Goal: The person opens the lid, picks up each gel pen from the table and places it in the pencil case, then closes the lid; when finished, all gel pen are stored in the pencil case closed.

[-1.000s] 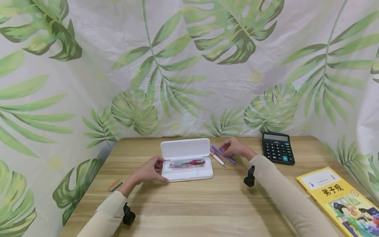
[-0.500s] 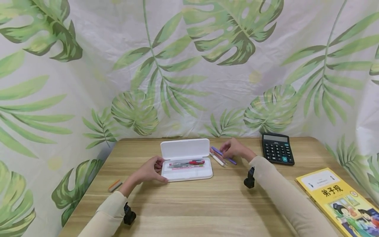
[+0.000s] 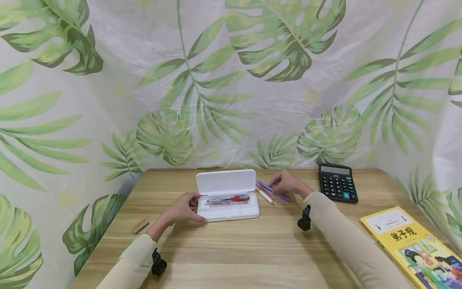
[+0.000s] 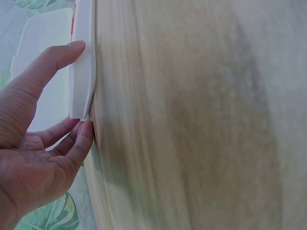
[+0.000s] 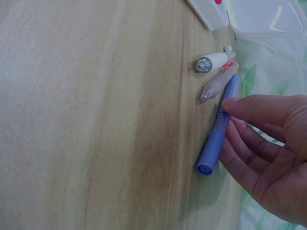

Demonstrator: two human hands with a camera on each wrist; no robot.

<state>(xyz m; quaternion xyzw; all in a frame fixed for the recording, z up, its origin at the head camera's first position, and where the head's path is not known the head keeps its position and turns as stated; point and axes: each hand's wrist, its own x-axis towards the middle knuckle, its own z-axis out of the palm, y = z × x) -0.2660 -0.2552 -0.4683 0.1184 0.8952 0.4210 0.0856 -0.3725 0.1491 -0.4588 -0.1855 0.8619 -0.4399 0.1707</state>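
A white plastic pencil case (image 3: 249, 211) stands open on the table, its lid (image 3: 226, 182) tilted up at the back. Several pens (image 3: 231, 198), one with a red cap, lie inside. My left hand (image 3: 183, 209) grips the case's left end, thumb (image 4: 72, 50) on the front wall and fingertips at the end corner. To the right of the case, my right hand (image 3: 287, 183) pinches a purple pen (image 5: 215, 143) around its middle, thumb on top. Beside that pen lie a white pen (image 5: 214, 62) and a pale pink, clear-tipped pen (image 5: 218, 86).
A black calculator (image 3: 337, 182) sits at the back right. A yellow picture-covered book (image 3: 408, 237) lies at the right edge. Near the left edge is a small orange and grey eraser-like block (image 3: 140, 226). Leaf-printed cloth (image 3: 231, 100) hangs behind the wooden table (image 3: 231, 253).
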